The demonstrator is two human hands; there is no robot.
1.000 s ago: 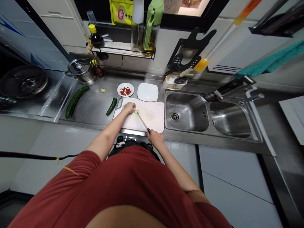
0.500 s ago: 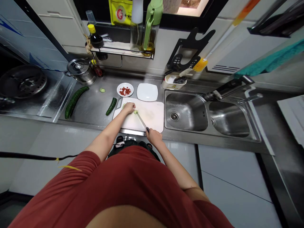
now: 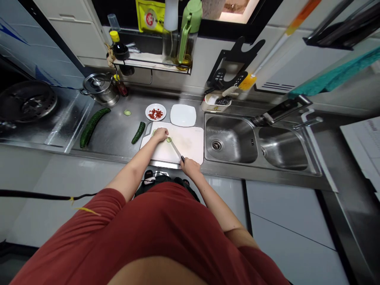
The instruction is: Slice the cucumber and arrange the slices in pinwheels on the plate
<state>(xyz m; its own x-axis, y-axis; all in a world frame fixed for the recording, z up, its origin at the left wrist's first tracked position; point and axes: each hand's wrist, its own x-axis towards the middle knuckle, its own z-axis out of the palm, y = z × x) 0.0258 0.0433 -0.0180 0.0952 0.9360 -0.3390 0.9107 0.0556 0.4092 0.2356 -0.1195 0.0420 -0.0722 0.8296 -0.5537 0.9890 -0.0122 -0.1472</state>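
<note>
My left hand [image 3: 160, 134] rests on the white cutting board [image 3: 191, 138], its fingers closed at the edge of a small round cucumber slice [image 3: 169, 139]. In my right hand [image 3: 190, 167] is the black handle of a kitchen knife [image 3: 176, 149]. The blade points up and left, its tip end at the slice. Pale green pieces [image 3: 154, 132] show partly behind my left hand on the board. A shorter piece of cucumber [image 3: 138, 132] lies on the steel counter just left of the board.
Beyond the board are a plate of chopped red pieces [image 3: 156, 112] and a white square plate [image 3: 183, 115]. A long cucumber [image 3: 93, 126], a cucumber end [image 3: 127, 113] and a lidded pot [image 3: 100, 88] are to the left. The double sink [image 3: 231, 136] adjoins the board on the right.
The view has shifted slightly. My right hand and the knife handle are a little higher and further left. My left hand stays at the cucumber slice.
</note>
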